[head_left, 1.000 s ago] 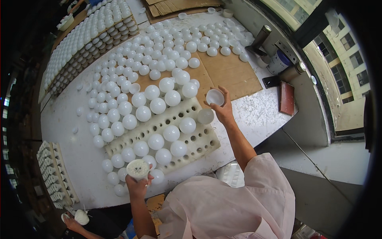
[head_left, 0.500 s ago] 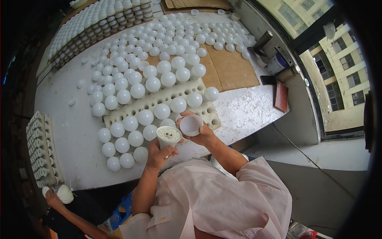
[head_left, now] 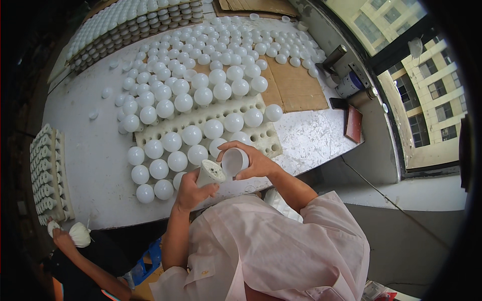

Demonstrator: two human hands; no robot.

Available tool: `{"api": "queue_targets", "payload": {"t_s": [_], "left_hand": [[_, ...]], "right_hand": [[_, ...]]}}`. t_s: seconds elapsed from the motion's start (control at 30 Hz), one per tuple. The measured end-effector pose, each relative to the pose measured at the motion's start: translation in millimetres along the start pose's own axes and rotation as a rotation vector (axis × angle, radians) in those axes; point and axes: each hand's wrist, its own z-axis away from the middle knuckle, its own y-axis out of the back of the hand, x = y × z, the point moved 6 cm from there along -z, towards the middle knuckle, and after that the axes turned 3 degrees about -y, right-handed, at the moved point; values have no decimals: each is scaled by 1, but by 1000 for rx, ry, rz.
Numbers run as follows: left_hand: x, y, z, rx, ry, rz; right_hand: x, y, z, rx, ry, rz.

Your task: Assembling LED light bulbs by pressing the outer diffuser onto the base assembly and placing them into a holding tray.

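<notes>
My left hand (head_left: 190, 191) is closed round the white body of an LED bulb base (head_left: 213, 171), its round circuit board facing up and to the right. Close beside it, my right hand (head_left: 257, 161) grips a white plastic bulb cover (head_left: 234, 162) by its rim, with the hollow side turned toward the base. A narrow gap seems to lie between the two parts. Just beyond my hands, a pale tray with holes (head_left: 201, 118) holds rows of bulbs with round white covers (head_left: 192, 135).
Many loose white covers (head_left: 226, 37) spread over cardboard (head_left: 296, 90) at the back. Stacked bulb trays (head_left: 135, 30) stand far left, more trays (head_left: 47, 175) at the left edge. A co-worker's hand (head_left: 61, 238) is at lower left. Bottles (head_left: 335, 56) and a red box (head_left: 354, 123) line the right wall.
The base in my left hand has tilted to the right. My right hand has turned the cover so its opening faces the base, and the two are nearer each other.
</notes>
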Motion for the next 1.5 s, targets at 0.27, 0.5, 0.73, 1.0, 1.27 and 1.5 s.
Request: {"api": "queue_targets", "payload": {"t_s": [0.27, 0.5, 0.73, 1.0, 1.27, 1.5], "left_hand": [[-6, 7, 4, -75, 173, -499], [-6, 4, 8, -61, 110, -513], [-3, -1, 11, -124, 70, -510], [16, -15, 5, -152, 80, -559], [-43, 5, -6, -183, 342, 418], [-51, 0, -6, -68, 248, 169]], "right_hand": [[-24, -42, -3, -198, -97, 600], [-14, -54, -2, -227, 79, 550], [-27, -65, 9, -87, 466, 471], [-33, -53, 8, -72, 515, 392], [-22, -34, 3, 98, 358, 363], [-4, 8, 37, 248, 241, 426]]}}
